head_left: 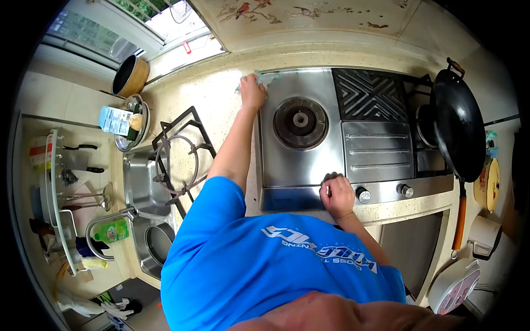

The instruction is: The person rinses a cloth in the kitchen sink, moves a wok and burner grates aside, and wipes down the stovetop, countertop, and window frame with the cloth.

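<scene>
The pale green cloth (269, 78) lies at the upper middle of the frame, by the far left corner of the steel cooktop (301, 175), partly on the counter (218, 91) beside it. I judge it light, limp and hard to damage; it may turn slippery if wet, though I cannot tell whether it is. A bunched fold near its middle seems the best place to take hold, with the palm flat above. My left hand (252, 91) is on it, fingers curled down and closed over the cloth, so the cloth sits under my fingertips and pokes out on both sides, more to the right.

Just right of and below that, the round burner (301, 122) sits bare of its support. My right hand (338, 196) rests lower, at the cooktop's front edge right of centre, fingers bent; something pale shows at them, and I cannot tell whether they grip it. It is well apart from the cloth and just beside a knob (362, 195). Farther out, a black pan support (193, 157) lies left of centre, partly over the sink (144, 185), and a dark wok (457, 124) stands at the right of the frame
</scene>
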Motion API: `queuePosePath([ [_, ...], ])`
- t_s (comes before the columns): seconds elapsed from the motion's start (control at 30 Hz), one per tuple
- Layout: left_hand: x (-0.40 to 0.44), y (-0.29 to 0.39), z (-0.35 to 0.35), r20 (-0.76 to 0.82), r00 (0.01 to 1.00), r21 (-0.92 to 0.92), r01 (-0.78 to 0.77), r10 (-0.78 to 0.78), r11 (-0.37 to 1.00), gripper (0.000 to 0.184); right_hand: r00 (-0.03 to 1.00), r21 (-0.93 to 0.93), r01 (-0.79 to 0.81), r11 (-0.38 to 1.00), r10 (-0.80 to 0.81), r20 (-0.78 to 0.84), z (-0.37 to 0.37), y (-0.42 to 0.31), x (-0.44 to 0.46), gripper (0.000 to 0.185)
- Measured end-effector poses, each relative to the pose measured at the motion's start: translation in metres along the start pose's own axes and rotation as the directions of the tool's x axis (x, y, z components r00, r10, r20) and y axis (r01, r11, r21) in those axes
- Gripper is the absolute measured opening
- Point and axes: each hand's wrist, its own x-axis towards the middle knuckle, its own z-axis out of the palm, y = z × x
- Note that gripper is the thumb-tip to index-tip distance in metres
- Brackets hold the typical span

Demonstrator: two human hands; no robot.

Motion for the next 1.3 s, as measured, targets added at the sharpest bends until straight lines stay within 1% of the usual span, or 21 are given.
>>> queuePosePath([
  [0.07, -0.039, -0.001, -0.013, 0.008, 0.996, -0.031, -0.083, 0.083, 0.996, 0.032, 1.000, 0.001, 0.013, 1.000, -0.013, -0.010, -0.001, -0.002, 0.000, 0.010],
  [0.13, -0.088, 0.012, -0.038, 0.019, 0.997, -0.058, -0.074, 0.075, 0.996, 0.035, 1.000, 0.005, -0.015, 1.000, 0.015, 0.010, -0.001, -0.003, -0.001, 0.010],
  [0.27, -0.193, 0.037, -0.095, 0.117, 0.989, -0.116, -0.077, 0.091, 0.990, 0.039, 1.000, 0.005, -0.019, 1.000, 0.019, 0.003, 0.001, -0.002, -0.002, 0.009],
  [0.33, -0.234, 0.059, -0.127, 0.170, 0.985, -0.127, -0.021, 0.042, 0.992, 0.037, 1.000, 0.020, -0.019, 1.000, 0.018, 0.007, 0.000, -0.003, -0.002, 0.009],
  [0.37, -0.249, 0.063, -0.137, 0.170, 0.985, -0.121, -0.016, 0.037, 0.993, 0.037, 1.000, 0.019, -0.028, 0.999, 0.028, 0.006, 0.000, -0.004, -0.002, 0.010],
  [0.43, -0.267, 0.067, -0.149, 0.232, 0.972, -0.204, 0.075, -0.027, 0.976, 0.034, 0.999, 0.017, -0.036, 0.999, 0.036, 0.002, 0.001, -0.004, -0.001, 0.010],
  [0.53, -0.254, 0.067, -0.144, 0.270, 0.960, -0.196, 0.129, -0.073, 0.972, 0.031, 0.999, 0.001, -0.036, 0.999, 0.036, 0.017, 0.002, -0.003, 0.000, 0.010],
  [0.57, -0.241, 0.067, -0.136, 0.224, 0.973, -0.138, 0.091, -0.059, 0.986, 0.031, 0.999, -0.001, -0.031, 1.000, 0.031, 0.014, 0.001, -0.005, 0.002, 0.010],
  [0.7, -0.159, 0.036, -0.079, 0.058, 0.997, -0.116, -0.040, 0.047, 0.992, 0.032, 0.999, -0.014, -0.031, 0.999, 0.031, 0.021, 0.002, -0.005, 0.003, 0.011],
  [0.77, -0.111, 0.025, -0.051, 0.005, 0.999, -0.052, -0.045, 0.045, 0.998, 0.032, 0.999, -0.009, -0.034, 0.999, 0.034, 0.031, 0.001, -0.005, 0.003, 0.011],
  [0.83, -0.066, 0.015, -0.025, -0.022, 0.999, -0.003, -0.030, 0.030, 1.000, 0.032, 0.999, 0.007, -0.016, 1.000, 0.016, 0.030, -0.001, -0.005, 0.005, 0.011],
  [0.87, -0.047, 0.012, -0.013, -0.025, 0.999, -0.014, -0.043, 0.043, 0.999, 0.032, 1.000, 0.000, -0.008, 1.000, 0.008, 0.029, -0.001, -0.004, 0.005, 0.010],
  [0.93, -0.014, 0.010, 0.003, -0.080, 0.997, 0.060, 0.021, -0.016, 0.998, 0.031, 0.999, 0.003, -0.011, 1.000, 0.011, 0.031, -0.001, -0.003, 0.005, 0.011],
  [0.97, 0.001, 0.009, 0.008, -0.078, 0.997, 0.051, 0.006, -0.002, 0.999, 0.031, 0.999, -0.004, -0.017, 1.000, 0.018, 0.036, -0.002, -0.005, 0.006, 0.010],
  [1.0, 0.013, 0.009, 0.010, -0.038, 0.998, 0.063, 0.051, -0.049, 0.997, 0.031, 0.999, -0.012, -0.026, 1.000, 0.026, 0.025, -0.002, -0.003, 0.007, 0.010],
  [1.03, 0.020, 0.009, 0.013, 0.005, 0.995, 0.079, 0.100, -0.101, 0.992, 0.031, 1.000, -0.018, -0.016, 1.000, 0.016, 0.020, -0.001, -0.002, 0.006, 0.010],
  [1.07, 0.022, 0.008, 0.015, 0.016, 0.995, 0.079, 0.098, -0.100, 0.992, 0.031, 1.000, -0.018, -0.006, 1.000, 0.006, 0.022, -0.001, -0.003, 0.004, 0.010],
  [1.13, 0.013, 0.001, 0.010, 0.007, 0.999, 0.030, 0.051, -0.051, 0.998, 0.031, 0.996, -0.013, -0.051, 0.999, 0.052, 0.072, -0.004, -0.006, 0.004, 0.010],
  [1.17, 0.008, 0.001, 0.007, 0.005, 0.999, 0.033, 0.054, -0.054, 0.998, 0.031, 0.998, -0.018, -0.040, 0.999, 0.041, 0.053, -0.002, -0.005, 0.004, 0.010],
  [1.27, -0.038, 0.001, -0.010, 0.021, 0.999, -0.001, -0.036, 0.036, 0.999, 0.034, 0.998, -0.023, -0.036, 0.999, 0.037, 0.046, 0.001, -0.002, 0.000, 0.010],
  [1.3, -0.057, 0.002, -0.020, 0.026, 0.999, 0.005, -0.021, 0.021, 1.000, 0.034, 0.999, -0.031, -0.035, 0.999, 0.037, 0.039, 0.001, -0.003, 0.000, 0.010],
])
